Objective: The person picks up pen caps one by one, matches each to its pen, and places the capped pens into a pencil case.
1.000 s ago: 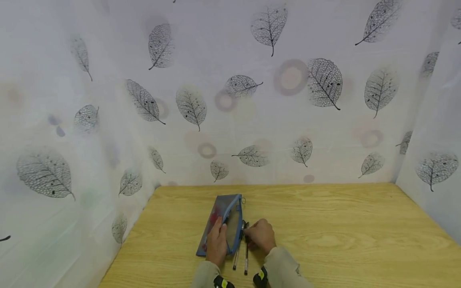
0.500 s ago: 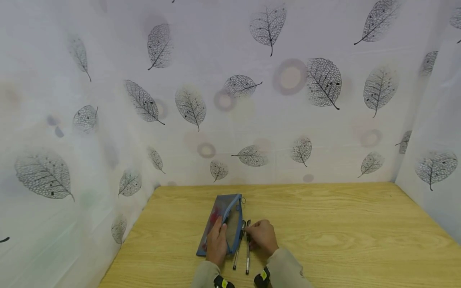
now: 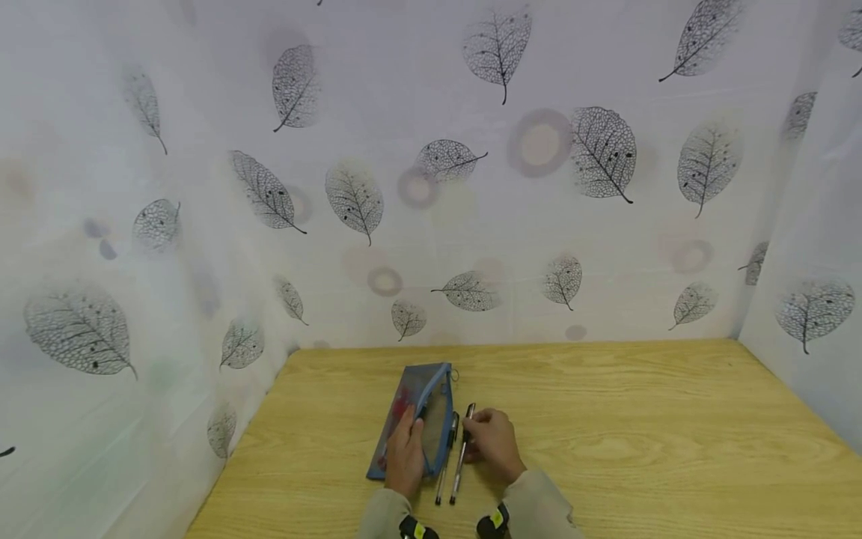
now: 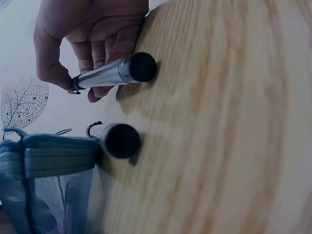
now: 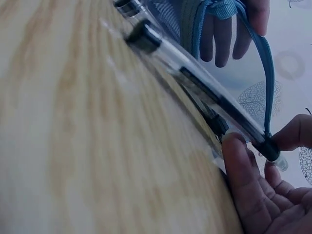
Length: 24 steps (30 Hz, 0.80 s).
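In the head view a blue zippered mesh pencil case [image 3: 397, 427] lies with its mouth gaping toward the right. My left hand [image 3: 405, 457] grips its left side; in the right wrist view some of those fingers [image 5: 222, 41] show beyond the zipper edge. My right hand [image 3: 494, 447] pinches a clear-barrelled pen [image 3: 459, 470] between thumb and fingers, its black end tilted toward me. In the left wrist view that pen [image 4: 105, 74] lies near the wood surface. A second pen [image 3: 441, 475] rests on the table along the case's right edge.
The wood-grain table [image 3: 626, 427] stretches to the right of my hands. A pale leaf-printed sheet [image 3: 431, 224] stands behind it and along both sides. Something red [image 3: 402, 402] shows through the mesh of the case.
The right hand has turned the pen, its far end now higher and its near end swung left toward the second pen. My left hand and the pencil case stay put.
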Available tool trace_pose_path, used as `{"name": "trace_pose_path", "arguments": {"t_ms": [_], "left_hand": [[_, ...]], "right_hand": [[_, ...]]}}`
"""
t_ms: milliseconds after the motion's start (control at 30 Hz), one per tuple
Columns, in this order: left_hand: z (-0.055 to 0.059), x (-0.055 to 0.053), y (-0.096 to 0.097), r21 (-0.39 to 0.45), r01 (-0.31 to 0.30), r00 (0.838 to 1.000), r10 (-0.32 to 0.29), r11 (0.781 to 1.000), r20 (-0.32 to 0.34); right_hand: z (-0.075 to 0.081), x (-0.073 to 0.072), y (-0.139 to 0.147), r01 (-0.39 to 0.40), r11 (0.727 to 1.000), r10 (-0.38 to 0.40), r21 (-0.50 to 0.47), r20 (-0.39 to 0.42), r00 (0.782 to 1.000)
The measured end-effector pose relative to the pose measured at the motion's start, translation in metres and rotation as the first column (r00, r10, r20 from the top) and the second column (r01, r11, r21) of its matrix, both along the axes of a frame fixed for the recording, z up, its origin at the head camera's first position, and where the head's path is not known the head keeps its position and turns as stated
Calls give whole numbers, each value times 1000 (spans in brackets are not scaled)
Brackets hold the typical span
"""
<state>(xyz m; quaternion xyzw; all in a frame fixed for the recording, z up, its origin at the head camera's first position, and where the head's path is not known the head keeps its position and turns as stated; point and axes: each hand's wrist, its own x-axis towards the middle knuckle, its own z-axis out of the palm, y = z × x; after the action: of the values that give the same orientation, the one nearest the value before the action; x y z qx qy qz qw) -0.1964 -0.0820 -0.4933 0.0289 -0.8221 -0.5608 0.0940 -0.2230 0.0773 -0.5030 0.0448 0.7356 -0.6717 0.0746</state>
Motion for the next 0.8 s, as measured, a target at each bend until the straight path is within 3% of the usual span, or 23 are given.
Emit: {"name": "trace_pose_path", "arguments": {"t_ms": [333, 800], "left_hand": [[1, 1, 0, -3, -4, 1000, 4, 1000, -16], [0, 0, 0, 8, 4, 1000, -4, 1000, -9]], "right_hand": [[-4, 0, 8, -24, 991, 21, -134, -27, 999], [-1, 2, 10, -32, 985, 28, -170, -26, 999]]}}
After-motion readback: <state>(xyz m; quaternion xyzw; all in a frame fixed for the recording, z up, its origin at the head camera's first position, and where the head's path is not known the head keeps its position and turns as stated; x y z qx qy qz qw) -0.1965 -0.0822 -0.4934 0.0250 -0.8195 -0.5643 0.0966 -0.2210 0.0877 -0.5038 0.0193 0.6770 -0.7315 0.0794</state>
